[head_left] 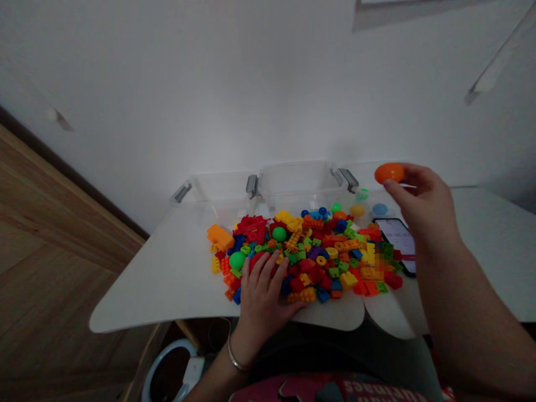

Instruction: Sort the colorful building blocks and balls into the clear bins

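Note:
My right hand is raised at the right, fingertips and thumb closed on an orange ball. Below and to the left, my left hand rests on the front of a heap of colourful plastic building blocks. Its fingers are spread over a red, round thing, partly hidden under them, and its thumb points out to the right. Two green balls lie close by: one green ball left of the fingers and another green ball beyond them.
Clear plastic bins with grey latches stand along the wall. The right bin holds a yellow ball and a blue ball, among others. A phone lies right of the heap on the white table.

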The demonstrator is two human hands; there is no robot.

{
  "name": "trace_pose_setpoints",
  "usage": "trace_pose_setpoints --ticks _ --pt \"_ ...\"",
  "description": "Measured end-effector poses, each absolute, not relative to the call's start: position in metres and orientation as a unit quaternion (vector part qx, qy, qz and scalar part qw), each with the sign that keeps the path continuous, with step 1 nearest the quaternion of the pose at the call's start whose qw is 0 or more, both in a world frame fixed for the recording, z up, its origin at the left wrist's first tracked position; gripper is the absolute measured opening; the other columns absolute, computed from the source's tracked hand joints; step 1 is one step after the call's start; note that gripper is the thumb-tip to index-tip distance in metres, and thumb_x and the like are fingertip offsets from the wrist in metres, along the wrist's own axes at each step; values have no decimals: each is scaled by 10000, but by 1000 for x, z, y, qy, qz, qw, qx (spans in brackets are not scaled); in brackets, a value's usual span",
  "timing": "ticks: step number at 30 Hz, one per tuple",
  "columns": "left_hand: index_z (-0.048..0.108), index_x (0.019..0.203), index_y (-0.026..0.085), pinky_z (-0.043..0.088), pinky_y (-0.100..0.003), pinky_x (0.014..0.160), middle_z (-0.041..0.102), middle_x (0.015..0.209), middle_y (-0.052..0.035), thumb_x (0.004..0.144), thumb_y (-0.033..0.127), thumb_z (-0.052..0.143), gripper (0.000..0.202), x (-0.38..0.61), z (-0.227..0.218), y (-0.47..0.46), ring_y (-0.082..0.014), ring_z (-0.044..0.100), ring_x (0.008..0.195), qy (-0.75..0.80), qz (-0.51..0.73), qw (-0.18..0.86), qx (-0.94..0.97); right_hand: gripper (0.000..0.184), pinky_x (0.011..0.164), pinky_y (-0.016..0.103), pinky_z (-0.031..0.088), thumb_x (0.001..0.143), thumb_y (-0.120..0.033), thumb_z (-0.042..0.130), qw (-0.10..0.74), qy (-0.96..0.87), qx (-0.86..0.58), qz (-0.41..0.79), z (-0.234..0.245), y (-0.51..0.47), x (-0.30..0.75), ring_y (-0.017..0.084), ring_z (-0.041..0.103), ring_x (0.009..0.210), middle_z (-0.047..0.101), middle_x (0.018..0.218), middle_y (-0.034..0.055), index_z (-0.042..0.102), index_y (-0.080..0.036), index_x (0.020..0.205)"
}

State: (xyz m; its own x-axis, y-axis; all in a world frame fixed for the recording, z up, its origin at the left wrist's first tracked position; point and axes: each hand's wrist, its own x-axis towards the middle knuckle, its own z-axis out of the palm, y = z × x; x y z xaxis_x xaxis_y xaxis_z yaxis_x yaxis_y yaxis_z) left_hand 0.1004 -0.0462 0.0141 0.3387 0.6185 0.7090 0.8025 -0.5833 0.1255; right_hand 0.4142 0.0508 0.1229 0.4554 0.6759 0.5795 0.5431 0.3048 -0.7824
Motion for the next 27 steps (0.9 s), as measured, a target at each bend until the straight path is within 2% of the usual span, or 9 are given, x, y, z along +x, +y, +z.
trace_pose_setpoints --ticks 2,4,8,13,16,20,25,27 --pt "555 1320 172 210 -552 1166 613 1326 -142 792 661 628 724 100 14 -47 -317 512 1262 -438 -371 124 -809 451 796 340 511 718 -371 688 667 -466 -579 58 124 64 431 187 666 917 713 1089 133 658 -149 1110" --pt "556 1320 177 208 -558 1167 616 1321 -140 782 657 643 726 100 14 -47 -320 513 1261 -438 -370 124 -810 467 795 321 500 715 -363 679 666 -445 -598 31 119 74 444 179 666 922 712 1094 135 649 -147 1128" --pt "565 1311 183 206 -573 1164 616 1319 -140 788 655 639 709 100 14 -48 -323 512 1260 -435 -375 126 -809 523 805 321 482 722 -418 665 550 -452 -703 -8 103 86 457 191 650 913 711 1096 141 647 -146 1169" --pt "575 1304 197 224 -569 1159 607 1330 -137 796 679 609 701 99 13 -48 -323 500 1271 -439 -371 127 -808 502 940 440 413 769 -487 601 346 -467 -811 -70 91 92 453 282 627 991 726 1054 110 665 -204 1178" --pt "589 1295 211 245 -563 1154 597 1344 -132 787 676 622 690 99 12 -49 -332 475 1293 -444 -369 127 -806 515 928 490 401 807 -528 538 303 -495 -807 -109 88 94 451 324 629 967 724 972 150 679 -171 1151" --pt "604 1278 204 242 -568 1156 600 1340 -135 778 664 643 681 100 12 -49 -337 473 1293 -445 -367 125 -807 501 935 545 384 825 -485 503 313 -524 -783 -122 84 95 453 342 624 956 710 915 173 673 -132 1137" --pt "610 1273 207 230 -573 1158 606 1336 -134 770 659 655 677 100 13 -49 -336 491 1276 -446 -359 132 -809 433 978 572 362 806 -431 503 352 -531 -765 -88 81 95 453 356 606 978 686 867 148 691 -137 1062" --pt "611 1270 207 227 -573 1158 605 1338 -132 778 662 642 671 99 13 -49 -333 496 1270 -444 -358 133 -811 402 1001 572 350 802 -419 514 394 -539 -739 -87 84 89 448 345 591 1004 672 870 128 678 -157 1059"
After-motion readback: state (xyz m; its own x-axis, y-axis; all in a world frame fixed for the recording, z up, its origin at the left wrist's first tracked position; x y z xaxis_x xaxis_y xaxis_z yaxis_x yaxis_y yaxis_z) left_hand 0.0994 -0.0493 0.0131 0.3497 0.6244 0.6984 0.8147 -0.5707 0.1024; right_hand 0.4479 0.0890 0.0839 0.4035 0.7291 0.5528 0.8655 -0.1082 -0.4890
